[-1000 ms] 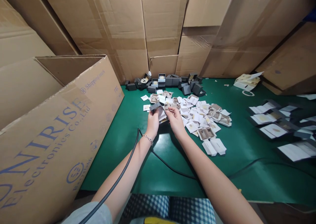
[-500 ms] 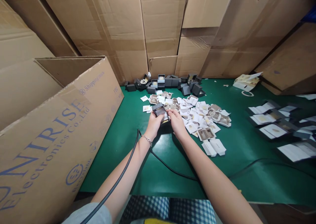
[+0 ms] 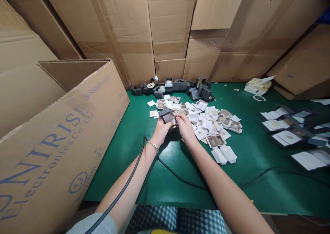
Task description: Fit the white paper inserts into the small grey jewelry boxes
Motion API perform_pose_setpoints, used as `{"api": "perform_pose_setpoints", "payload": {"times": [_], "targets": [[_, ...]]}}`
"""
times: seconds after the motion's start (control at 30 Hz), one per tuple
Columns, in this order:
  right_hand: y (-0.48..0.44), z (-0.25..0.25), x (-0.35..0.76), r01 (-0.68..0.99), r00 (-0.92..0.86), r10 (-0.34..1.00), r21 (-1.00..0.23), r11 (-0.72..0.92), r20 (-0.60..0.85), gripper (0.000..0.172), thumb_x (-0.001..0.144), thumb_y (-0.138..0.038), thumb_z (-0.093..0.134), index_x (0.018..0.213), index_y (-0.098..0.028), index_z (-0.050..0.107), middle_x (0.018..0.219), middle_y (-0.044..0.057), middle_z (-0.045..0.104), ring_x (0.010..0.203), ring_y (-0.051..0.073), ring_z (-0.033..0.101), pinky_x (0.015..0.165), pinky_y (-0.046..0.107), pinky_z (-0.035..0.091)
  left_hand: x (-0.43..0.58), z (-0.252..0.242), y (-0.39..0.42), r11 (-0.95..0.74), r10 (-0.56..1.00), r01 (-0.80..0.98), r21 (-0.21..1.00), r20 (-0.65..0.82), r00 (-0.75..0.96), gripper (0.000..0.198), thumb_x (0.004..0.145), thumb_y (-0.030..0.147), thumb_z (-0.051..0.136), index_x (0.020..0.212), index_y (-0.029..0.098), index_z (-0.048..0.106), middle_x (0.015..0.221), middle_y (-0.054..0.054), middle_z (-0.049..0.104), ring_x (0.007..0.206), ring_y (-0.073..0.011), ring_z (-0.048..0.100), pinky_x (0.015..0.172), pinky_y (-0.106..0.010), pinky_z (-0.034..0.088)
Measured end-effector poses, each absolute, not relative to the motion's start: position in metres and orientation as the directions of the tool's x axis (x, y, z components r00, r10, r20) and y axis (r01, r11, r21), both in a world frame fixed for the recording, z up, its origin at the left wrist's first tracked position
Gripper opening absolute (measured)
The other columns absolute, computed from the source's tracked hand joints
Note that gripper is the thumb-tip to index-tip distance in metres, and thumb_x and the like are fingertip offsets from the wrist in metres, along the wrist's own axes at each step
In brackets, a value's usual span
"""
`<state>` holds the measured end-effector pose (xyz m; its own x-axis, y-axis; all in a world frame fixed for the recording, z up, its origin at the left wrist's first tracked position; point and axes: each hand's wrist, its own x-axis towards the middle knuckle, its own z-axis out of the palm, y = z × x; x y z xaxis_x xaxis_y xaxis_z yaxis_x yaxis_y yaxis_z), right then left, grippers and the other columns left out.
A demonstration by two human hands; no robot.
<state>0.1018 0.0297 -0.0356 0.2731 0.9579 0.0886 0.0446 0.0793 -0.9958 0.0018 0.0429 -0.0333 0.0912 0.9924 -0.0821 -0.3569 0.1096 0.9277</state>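
Note:
A small black box (image 3: 165,113) with a pale inside is held between my two hands above the green table. My left hand (image 3: 162,126) is closed round its near left side, thumb toward the inside. The fingers of my right hand (image 3: 183,124) pinch the box's right edge; the exact grip there is partly hidden. Just beyond and to the right of my hands spreads a pile of white paper pieces and small cardboard inserts (image 3: 206,119). Behind the pile, several black boxes (image 3: 179,86) stand in a row, some open.
A large printed carton (image 3: 85,124) stands on the left. Cardboard walls (image 3: 129,31) rise behind the green table (image 3: 177,192). Opened black boxes with white cards (image 3: 286,137) lie at right, near a tape ring (image 3: 259,98). A black cable (image 3: 177,175) crosses beneath my arms.
My right fingers have shifted slightly at the edge of the black box, and its right side looks more upright. My left hand keeps its grip.

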Motion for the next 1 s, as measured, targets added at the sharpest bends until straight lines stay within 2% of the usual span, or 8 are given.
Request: {"api": "perform_pose_setpoints", "payload": {"times": [0.13,0.37,0.53,0.67,0.77,0.87,1.0], "targets": [[0.029,-0.035,0.100,-0.024,0.252,0.968,-1.000,0.019,0.012,0.025,0.071,-0.039,0.050,0.085,-0.021,0.061,0.080,0.000,0.063,0.076,0.018,0.057,0.071,0.031,0.045,0.001,-0.039,0.045,0.096,0.994,-0.371,0.924,-0.071,0.081,0.043,0.058,0.015,0.069,0.099,0.014,0.057,0.091,-0.005,0.066,0.080,-0.0144,0.061,0.082,-0.032,0.046],[0.027,-0.032,0.097,-0.048,0.212,0.977,-0.999,-0.008,-0.018,0.026,0.069,-0.036,0.051,0.089,-0.022,0.060,0.081,-0.001,0.065,0.074,0.015,0.058,0.065,0.028,0.045,0.001,-0.044,0.048,0.051,0.998,-0.346,0.937,-0.056,-0.005,0.041,0.057,0.012,0.067,0.096,0.014,0.055,0.093,-0.006,0.067,0.084,-0.0162,0.063,0.081,-0.031,0.046],[0.026,-0.031,0.095,-0.092,0.157,0.986,-0.995,-0.040,-0.054,0.032,0.066,-0.032,0.056,0.096,-0.022,0.057,0.075,-0.003,0.064,0.069,0.014,0.059,0.060,0.026,0.044,0.001,-0.044,0.049,0.034,0.999,-0.361,0.932,-0.037,-0.001,0.037,0.060,0.010,0.063,0.096,0.015,0.055,0.091,-0.005,0.067,0.083,-0.0162,0.063,0.083,-0.032,0.046],[0.027,-0.036,0.097,-0.064,0.143,0.987,-0.996,-0.067,-0.075,0.038,0.065,-0.026,0.055,0.102,-0.023,0.055,0.068,-0.005,0.062,0.064,0.013,0.058,0.058,0.025,0.043,0.000,-0.046,0.050,0.054,0.999,-0.376,0.925,-0.047,0.027,0.037,0.065,0.015,0.064,0.100,0.016,0.054,0.097,-0.005,0.066,0.090,-0.0169,0.062,0.089,-0.034,0.045],[0.027,-0.038,0.097,-0.050,0.147,0.981,-0.992,-0.119,-0.125,0.040,0.066,-0.030,0.057,0.105,-0.023,0.054,0.064,-0.006,0.059,0.061,0.013,0.056,0.057,0.025,0.044,0.000,-0.046,0.049,0.038,0.999,-0.353,0.935,-0.027,0.036,0.034,0.069,0.017,0.064,0.101,0.016,0.054,0.099,-0.006,0.065,0.092,-0.0169,0.061,0.092,-0.034,0.044],[0.027,-0.039,0.096,-0.068,0.146,0.976,-0.986,-0.150,-0.159,0.039,0.066,-0.034,0.058,0.104,-0.023,0.053,0.062,-0.007,0.057,0.058,0.013,0.055,0.056,0.026,0.045,0.000,-0.043,0.048,-0.002,1.000,-0.303,0.953,0.008,0.019,0.031,0.069,0.017,0.065,0.099,0.017,0.055,0.097,-0.005,0.065,0.091,-0.0171,0.061,0.089,-0.033,0.045],[0.029,-0.042,0.096,-0.086,0.148,0.977,-0.986,-0.142,-0.153,0.036,0.066,-0.030,0.055,0.102,-0.023,0.054,0.061,-0.006,0.056,0.057,0.013,0.054,0.055,0.026,0.046,0.000,-0.039,0.046,-0.015,1.000,-0.240,0.971,0.021,0.021,0.030,0.069,0.017,0.065,0.097,0.018,0.055,0.095,-0.005,0.066,0.091,-0.0179,0.061,0.086,-0.032,0.046]]}}
